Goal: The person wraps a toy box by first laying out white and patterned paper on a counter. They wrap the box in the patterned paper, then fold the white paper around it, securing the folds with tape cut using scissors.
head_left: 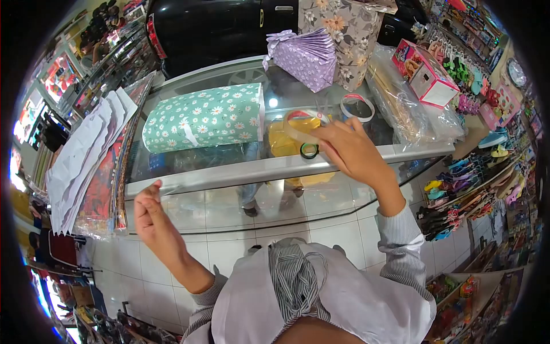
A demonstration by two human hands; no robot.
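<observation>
My right hand (350,150) is over the glass counter, its fingers closed on the edge of a clear tape roll (291,133). Just below those fingers lies a small green-and-black ring (309,151), perhaps a narrow tape roll. A second tape roll (357,108) rests behind the hand. My left hand (153,221) is held in front of the counter's metal edge, thumb and fingers pressed together; whatever is between them is too small to make out. Beyond it, a roll-shaped package (203,117) in green daisy paper lies on the glass, with a small white strip on its side.
A purple pleated gift package (303,57) and a floral-papered box (344,40) stand at the back. Crumpled white paper sheets (91,160) lie at the left. Plastic-wrapped goods (395,109) and a pink toy box (424,71) are at the right. The counter's metal edge (252,172) runs across the front.
</observation>
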